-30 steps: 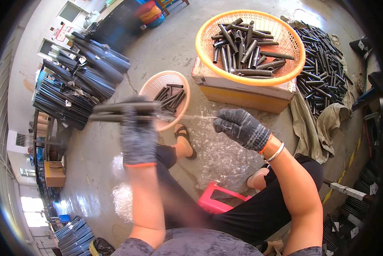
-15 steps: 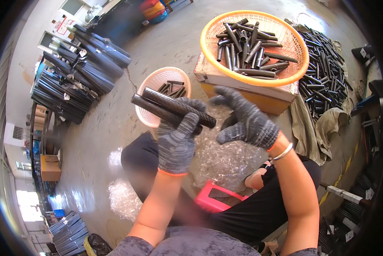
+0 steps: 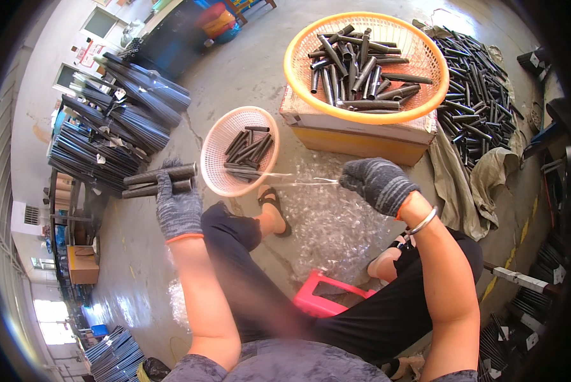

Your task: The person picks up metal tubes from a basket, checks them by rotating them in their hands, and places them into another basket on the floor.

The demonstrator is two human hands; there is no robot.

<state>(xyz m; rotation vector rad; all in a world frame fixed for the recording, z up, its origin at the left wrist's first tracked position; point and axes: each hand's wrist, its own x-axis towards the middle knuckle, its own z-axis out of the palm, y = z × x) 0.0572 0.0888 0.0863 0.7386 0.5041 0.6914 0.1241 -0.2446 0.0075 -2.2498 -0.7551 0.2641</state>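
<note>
Lying roughly level, left-to-right, black tubes fill the left hand.

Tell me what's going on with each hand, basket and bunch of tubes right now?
Left hand: gloved, closed around two dark tubes, held out level to the side.
Right hand: gloved, pinching a strip of clear plastic film pulled taut.
Small pink basket: tilted, a few tubes inside.
Big orange basket: on a cardboard box, partly filled with tubes.
Pink stool: under the person.

Yellow-white carton under orange basket
</note>
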